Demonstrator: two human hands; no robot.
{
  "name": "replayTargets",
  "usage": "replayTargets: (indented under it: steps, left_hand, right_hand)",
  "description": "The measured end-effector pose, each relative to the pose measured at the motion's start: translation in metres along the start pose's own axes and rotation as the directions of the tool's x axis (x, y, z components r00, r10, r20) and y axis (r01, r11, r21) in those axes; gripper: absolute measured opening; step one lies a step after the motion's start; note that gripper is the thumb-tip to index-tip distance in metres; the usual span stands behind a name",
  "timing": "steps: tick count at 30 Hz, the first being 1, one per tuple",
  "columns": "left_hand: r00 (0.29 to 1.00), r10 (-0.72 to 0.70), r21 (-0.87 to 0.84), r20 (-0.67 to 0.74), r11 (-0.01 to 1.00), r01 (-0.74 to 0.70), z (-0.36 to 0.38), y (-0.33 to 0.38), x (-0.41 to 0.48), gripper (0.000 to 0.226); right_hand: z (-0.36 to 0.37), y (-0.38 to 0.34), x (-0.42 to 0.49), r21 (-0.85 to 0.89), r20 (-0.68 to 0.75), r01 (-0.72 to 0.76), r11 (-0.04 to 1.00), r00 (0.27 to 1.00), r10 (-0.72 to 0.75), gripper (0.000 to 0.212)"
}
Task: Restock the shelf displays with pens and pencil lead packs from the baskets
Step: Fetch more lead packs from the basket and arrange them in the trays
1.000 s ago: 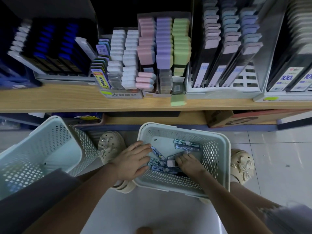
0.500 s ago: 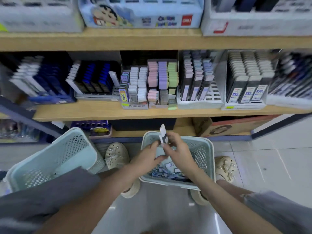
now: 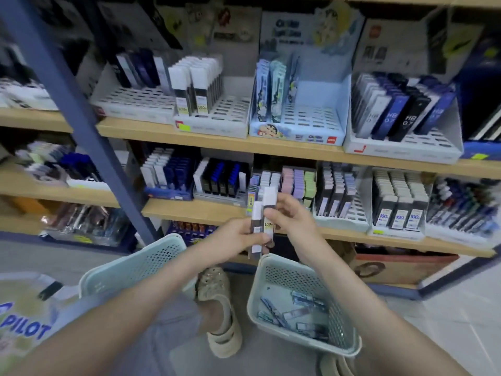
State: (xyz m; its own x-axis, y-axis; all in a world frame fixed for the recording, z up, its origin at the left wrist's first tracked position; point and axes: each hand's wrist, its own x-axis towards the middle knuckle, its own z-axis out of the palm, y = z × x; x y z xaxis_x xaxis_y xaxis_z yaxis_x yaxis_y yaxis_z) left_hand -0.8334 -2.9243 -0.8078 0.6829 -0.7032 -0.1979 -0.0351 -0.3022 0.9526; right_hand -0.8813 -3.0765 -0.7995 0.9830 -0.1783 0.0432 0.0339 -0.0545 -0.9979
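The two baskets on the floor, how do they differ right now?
The right basket sits flat; the left basket leans tilted. The right basket holds loose lead packs; the left basket shows none, its inside partly hidden by the left arm. Both are pale green perforated plastic.

Both hands, left hand (image 3: 233,241) and right hand (image 3: 291,217), are gripping upright lead packs (image 3: 264,221) above the basket (image 3: 344,335), facing stocked shelves (image 3: 217,137).

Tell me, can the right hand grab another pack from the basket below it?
Probably yes, once it lets go. The right hand is pinching a lead pack now, but the basket sits open right below it, with nothing covering the loose packs inside.
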Motion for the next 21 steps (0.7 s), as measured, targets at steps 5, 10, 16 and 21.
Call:
replayTargets:
  steps: [5, 10, 16, 21]
  left_hand:
    - [0.992, 0.116, 0.007, -0.044, 0.993, -0.116, -0.056, 0.044, -0.016, 0.011]
    - [0.973, 0.175, 0.026, -0.151, 0.985, -0.173, -0.107, 0.072, -0.027, 0.012]
    - [0.909, 0.271, 0.068, -0.316, 0.962, -0.263, -0.15, 0.099, -0.031, 0.018]
    - [0.848, 0.319, 0.08, -0.424, 0.945, -0.316, -0.171, 0.101, -0.024, 0.017]
  right_hand:
    - [0.024, -0.059, 0.026, 0.083, 0.012, 0.077, 0.994, 0.997, -0.079, 0.015]
    - [0.043, -0.108, 0.054, 0.089, -0.025, 0.187, 0.978, 0.982, -0.185, 0.013]
    - [0.065, -0.161, 0.089, 0.032, -0.073, 0.386, 0.922, 0.921, -0.383, 0.009]
    - [0.074, -0.17, 0.115, -0.117, -0.131, 0.416, 0.902, 0.894, -0.429, 0.011]
